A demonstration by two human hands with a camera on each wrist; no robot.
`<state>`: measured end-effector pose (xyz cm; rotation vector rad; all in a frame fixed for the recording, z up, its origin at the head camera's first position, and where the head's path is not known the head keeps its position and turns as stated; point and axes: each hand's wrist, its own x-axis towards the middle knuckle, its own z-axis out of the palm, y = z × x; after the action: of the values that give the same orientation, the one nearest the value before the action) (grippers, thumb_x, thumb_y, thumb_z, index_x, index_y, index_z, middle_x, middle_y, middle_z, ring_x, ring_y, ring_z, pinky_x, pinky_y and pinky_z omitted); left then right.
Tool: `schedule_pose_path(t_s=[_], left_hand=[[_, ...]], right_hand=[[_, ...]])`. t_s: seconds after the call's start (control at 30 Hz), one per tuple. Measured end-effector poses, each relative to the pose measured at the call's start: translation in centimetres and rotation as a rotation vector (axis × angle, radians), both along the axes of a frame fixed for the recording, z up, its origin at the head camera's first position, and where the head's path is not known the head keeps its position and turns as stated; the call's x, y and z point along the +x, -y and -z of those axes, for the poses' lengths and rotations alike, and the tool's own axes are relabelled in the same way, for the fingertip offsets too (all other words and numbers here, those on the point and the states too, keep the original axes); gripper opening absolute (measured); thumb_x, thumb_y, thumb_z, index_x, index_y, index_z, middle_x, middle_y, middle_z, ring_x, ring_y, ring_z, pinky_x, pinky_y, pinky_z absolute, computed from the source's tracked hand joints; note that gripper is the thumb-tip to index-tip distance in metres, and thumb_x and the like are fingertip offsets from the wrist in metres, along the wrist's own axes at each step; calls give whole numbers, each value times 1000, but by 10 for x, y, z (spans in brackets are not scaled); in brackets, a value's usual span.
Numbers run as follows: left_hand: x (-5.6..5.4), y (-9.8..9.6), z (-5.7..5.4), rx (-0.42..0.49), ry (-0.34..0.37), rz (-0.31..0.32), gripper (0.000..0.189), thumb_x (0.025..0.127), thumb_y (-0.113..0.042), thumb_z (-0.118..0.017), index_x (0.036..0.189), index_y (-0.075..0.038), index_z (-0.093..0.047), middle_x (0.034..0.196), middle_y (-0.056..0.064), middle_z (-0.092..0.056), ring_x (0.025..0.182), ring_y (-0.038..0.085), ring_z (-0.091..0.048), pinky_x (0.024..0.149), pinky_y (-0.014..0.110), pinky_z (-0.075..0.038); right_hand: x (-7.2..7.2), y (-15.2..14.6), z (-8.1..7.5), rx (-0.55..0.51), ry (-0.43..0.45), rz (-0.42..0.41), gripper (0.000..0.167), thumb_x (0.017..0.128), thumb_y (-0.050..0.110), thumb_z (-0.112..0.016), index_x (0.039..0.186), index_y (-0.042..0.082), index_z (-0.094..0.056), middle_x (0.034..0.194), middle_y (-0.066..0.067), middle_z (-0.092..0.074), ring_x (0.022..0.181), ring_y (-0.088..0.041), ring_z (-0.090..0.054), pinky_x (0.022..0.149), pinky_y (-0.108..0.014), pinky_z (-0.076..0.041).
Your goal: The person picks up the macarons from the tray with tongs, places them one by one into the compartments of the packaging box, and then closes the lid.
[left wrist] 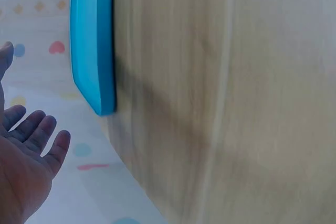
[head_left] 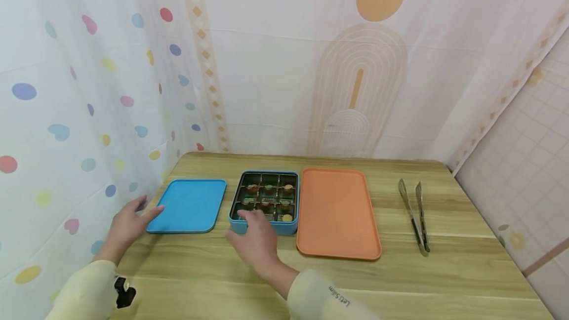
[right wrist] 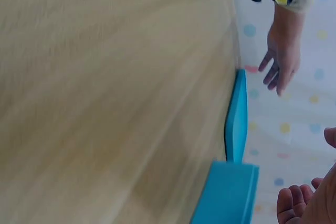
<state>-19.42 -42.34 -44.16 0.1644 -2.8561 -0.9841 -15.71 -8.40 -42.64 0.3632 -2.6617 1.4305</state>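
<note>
A blue square lid (head_left: 191, 206) lies flat on the left of the table. My left hand (head_left: 129, 223) is over its left edge, fingers spread; the left wrist view shows the hand (left wrist: 31, 156) apart from the lid (left wrist: 92, 40), holding nothing. Right of the lid stands a blue box (head_left: 284, 227) without a cover, its dark divided insert holding small pieces in several compartments. In front of the box hovers my right hand (head_left: 258, 241), fingers loosely bent and nothing in its grasp. It covers the box's front left corner in the head view.
An orange tray (head_left: 338, 214) lies close against the box's right side. Farther right, metal tongs (head_left: 418, 219) rest spread on the wooden table (head_left: 462, 260). Patterned curtains (head_left: 266, 88) hang behind and along the left side.
</note>
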Motion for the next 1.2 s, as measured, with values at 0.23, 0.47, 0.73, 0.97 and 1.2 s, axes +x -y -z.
schedule_pose_path(t_s=[0.23, 0.47, 0.73, 0.97, 1.2], left_hand=[[2, 9, 5, 9, 52, 7, 92, 101, -53, -50, 147, 20, -19, 144, 43, -30, 129, 59, -33, 100, 67, -34], [-1, 14, 11, 20, 121, -5, 90, 101, -54, -47, 150, 16, -18, 144, 43, -28, 128, 59, -33, 100, 66, -34], [-5, 23, 16, 47, 165, -21, 88, 102, -53, -47, 152, 12, -16, 142, 45, -30, 134, 61, -21, 104, 69, -26], [-8, 29, 23, 94, 145, -21, 87, 102, -50, -50, 150, 15, -18, 133, 42, -38, 139, 57, 10, 108, 70, -14], [-14, 29, 32, 77, 127, -52, 79, 103, -42, -52, 138, 25, -32, 130, 44, -41, 140, 56, 9, 112, 64, 0]], right_hand=[[3, 14, 10, -48, 80, -18, 48, 86, 42, -75, 126, 18, -68, 118, 4, -60, 105, -18, -61, 82, -40, -51], [2, 16, 16, -59, 123, -14, 51, 87, 44, -74, 128, 15, -67, 121, 3, -59, 110, -21, -59, 86, -43, -51], [0, 14, 19, -26, 81, 2, 50, 86, 44, -76, 127, 16, -68, 116, 5, -61, 104, -17, -61, 82, -39, -51], [-1, 11, 17, -12, 78, 7, 51, 85, 45, -77, 127, 16, -68, 116, 4, -61, 106, -19, -61, 82, -41, -51], [-1, 9, 18, 6, 59, 12, 51, 86, 45, -76, 126, 16, -68, 116, 4, -61, 104, -17, -61, 81, -38, -52]])
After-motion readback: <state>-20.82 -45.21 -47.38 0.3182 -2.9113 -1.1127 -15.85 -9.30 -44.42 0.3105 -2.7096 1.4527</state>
